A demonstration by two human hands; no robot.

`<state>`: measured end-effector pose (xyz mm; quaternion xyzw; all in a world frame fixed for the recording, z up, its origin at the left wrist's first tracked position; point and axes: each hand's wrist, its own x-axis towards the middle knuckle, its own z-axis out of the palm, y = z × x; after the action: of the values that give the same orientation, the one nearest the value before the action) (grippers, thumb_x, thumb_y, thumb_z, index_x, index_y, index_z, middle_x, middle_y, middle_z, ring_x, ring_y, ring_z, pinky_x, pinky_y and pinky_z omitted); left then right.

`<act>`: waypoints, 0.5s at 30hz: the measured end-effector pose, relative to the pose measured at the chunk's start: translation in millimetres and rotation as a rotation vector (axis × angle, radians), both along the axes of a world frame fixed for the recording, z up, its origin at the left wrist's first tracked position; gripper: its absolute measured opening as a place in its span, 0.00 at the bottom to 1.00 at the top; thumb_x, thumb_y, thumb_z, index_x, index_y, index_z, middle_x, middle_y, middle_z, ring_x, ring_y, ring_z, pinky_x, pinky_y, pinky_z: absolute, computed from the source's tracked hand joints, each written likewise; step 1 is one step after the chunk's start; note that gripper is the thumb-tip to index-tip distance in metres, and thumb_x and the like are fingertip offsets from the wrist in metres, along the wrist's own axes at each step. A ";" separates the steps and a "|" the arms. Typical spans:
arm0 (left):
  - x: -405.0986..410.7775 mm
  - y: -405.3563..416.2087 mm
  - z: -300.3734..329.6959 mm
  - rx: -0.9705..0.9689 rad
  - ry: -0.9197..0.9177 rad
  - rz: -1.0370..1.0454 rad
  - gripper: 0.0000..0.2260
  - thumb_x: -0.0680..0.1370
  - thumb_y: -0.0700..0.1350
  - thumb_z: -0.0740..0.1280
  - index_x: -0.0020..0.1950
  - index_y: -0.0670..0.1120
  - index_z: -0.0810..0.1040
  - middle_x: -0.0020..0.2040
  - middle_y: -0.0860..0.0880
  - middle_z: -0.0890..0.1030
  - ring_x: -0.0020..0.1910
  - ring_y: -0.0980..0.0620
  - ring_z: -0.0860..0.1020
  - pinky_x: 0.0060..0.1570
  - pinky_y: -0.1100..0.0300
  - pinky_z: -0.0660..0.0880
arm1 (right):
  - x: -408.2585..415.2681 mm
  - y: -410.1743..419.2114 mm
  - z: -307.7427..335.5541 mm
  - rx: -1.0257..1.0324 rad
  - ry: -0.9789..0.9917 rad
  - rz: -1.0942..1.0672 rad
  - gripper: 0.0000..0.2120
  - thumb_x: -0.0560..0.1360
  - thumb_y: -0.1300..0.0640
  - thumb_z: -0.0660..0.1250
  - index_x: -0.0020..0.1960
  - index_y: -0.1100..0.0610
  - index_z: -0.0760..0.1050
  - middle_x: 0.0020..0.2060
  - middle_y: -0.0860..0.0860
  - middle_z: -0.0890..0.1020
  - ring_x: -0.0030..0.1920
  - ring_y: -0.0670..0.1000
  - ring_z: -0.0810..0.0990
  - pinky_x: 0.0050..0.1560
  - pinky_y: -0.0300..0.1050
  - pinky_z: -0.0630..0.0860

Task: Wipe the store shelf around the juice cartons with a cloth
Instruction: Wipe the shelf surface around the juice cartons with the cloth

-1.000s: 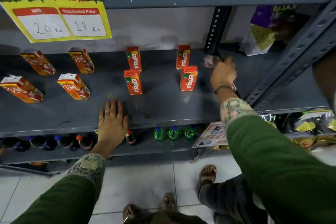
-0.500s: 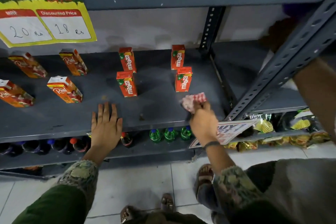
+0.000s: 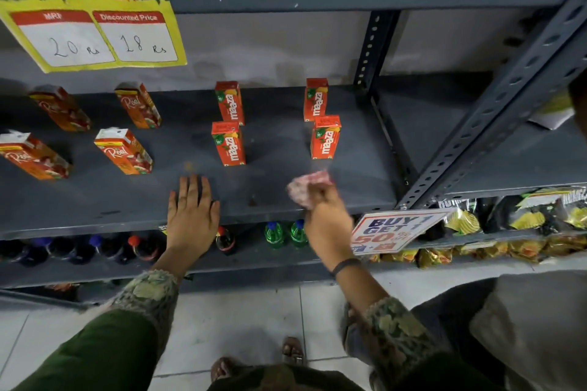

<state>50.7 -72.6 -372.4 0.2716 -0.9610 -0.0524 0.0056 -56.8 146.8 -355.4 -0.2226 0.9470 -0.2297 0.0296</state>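
Shelf, grey metal, ran across the view with its front lip just beyond the person's wrists. Eight juice cartons stood on it in pairs: four Real cartons toward the left, tilted by the wide lens, and four Maaza cartons at the middle and right. Bare surface lay between the front row and the lip, and a wider bare lane separated the two Maaza pairs. The right hand was closed around a bunched pink-and-white cloth, which sat on the shelf just in front of the right front Maaza carton; whether cloth and carton touched could not be told through the blur. The left hand lay flat with fingers extended, palm over the front lip, in front of the gap between the Real and Maaza cartons. A perforated upright bounded the shelf bay on the right. A price sign above was cut off at the left frame edge. Bottles on the lower shelf were partly hidden behind the lip and both forearms. A promotional card covered part of the snack packets at lower right.
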 end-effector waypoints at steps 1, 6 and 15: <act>0.2 -0.3 -0.4 0.000 -0.004 0.001 0.25 0.81 0.50 0.49 0.75 0.40 0.51 0.77 0.39 0.52 0.77 0.41 0.47 0.75 0.43 0.48 | 11.5 -10.0 -1.3 -0.019 0.001 0.113 0.22 0.75 0.62 0.60 0.69 0.53 0.67 0.71 0.53 0.68 0.60 0.54 0.76 0.59 0.49 0.78; -0.2 -1.8 1.0 0.013 -0.014 0.009 0.26 0.81 0.50 0.49 0.76 0.41 0.49 0.78 0.40 0.49 0.77 0.42 0.45 0.75 0.45 0.46 | 10.8 -13.7 7.6 -0.216 0.036 -0.091 0.19 0.74 0.60 0.64 0.64 0.52 0.69 0.60 0.53 0.76 0.46 0.54 0.80 0.45 0.48 0.82; 0.2 -2.3 -0.4 0.020 -0.001 0.010 0.28 0.78 0.53 0.43 0.76 0.41 0.50 0.78 0.40 0.51 0.77 0.42 0.47 0.76 0.44 0.47 | 17.8 -27.1 10.7 -0.202 0.052 0.139 0.24 0.69 0.62 0.67 0.64 0.51 0.72 0.62 0.52 0.77 0.50 0.57 0.81 0.47 0.51 0.82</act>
<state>50.9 -74.9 -372.9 0.2762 -0.9591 -0.0616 0.0027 -39.0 119.7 -344.7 -0.2954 0.9017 -0.3155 -0.0018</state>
